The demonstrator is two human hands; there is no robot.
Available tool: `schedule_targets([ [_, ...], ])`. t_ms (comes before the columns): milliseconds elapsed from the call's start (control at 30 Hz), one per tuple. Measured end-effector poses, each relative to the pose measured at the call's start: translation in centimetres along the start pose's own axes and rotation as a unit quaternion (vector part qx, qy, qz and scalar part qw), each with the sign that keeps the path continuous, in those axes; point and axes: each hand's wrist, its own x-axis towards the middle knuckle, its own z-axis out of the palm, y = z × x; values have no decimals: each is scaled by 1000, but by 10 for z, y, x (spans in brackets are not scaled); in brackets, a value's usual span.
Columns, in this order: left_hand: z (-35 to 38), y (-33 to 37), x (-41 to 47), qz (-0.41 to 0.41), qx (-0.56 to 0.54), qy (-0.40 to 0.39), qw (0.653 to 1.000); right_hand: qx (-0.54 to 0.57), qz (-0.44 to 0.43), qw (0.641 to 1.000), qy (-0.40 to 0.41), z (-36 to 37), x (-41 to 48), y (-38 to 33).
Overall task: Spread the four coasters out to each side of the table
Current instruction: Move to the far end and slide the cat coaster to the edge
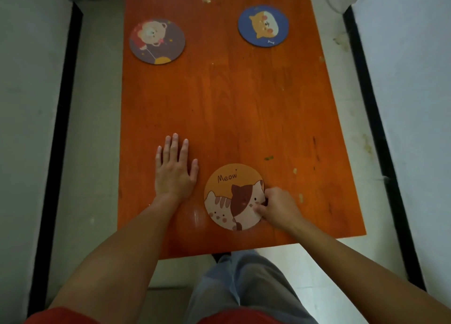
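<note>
3 round coasters show on the orange wooden table [231, 99]; a 4th cannot be made out anywhere in the head view. The bear coaster [157, 41], purple-brown with a bear and a balloon, lies flat at the far left of the tabletop, close to the left edge. The blue coaster [263, 26], printed with an orange dog face, lies flat at the far right, well apart from the bear coaster. The cat coaster [234, 196], orange with 2 cats and the word "Meow", sits near the front edge, slightly right of the middle.

The person's right hand [278, 207] is curled at the right rim of the cat coaster, thumb and fingertips pinched on that edge, so the hand is narrow and gripping the coaster. Whether the coaster is lifted or flat on the wood cannot be told. The left hand [174, 169] lies palm down on the bare table just beside the cat coaster, to its left, fingers spread wide and straight, holding nothing and not touching the coaster.

Below the front edge of the table, grey trousers [244, 287] are visible, and pale floor [97, 128] runs along both sides.
</note>
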Motion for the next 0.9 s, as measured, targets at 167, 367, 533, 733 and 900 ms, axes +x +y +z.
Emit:
schedule_targets([
  [167,0,1,-3,1,12,-10,1000,3,11,999,-43,-1,-9,4],
  [367,-4,7,-9,-4,24,-22,999,-36,8,999,-8,7,-9,7],
  [533,-12,14,-12,-13,28,-40,999,-145,-23,988,55,10,-5,11],
  [733,-41,38,-8,-4,60,-60,996,-222,-49,970,85,-22,-9,27],
  [900,-65,82,-1,61,48,-72,994,-309,-110,935,135,-77,-13,36],
])
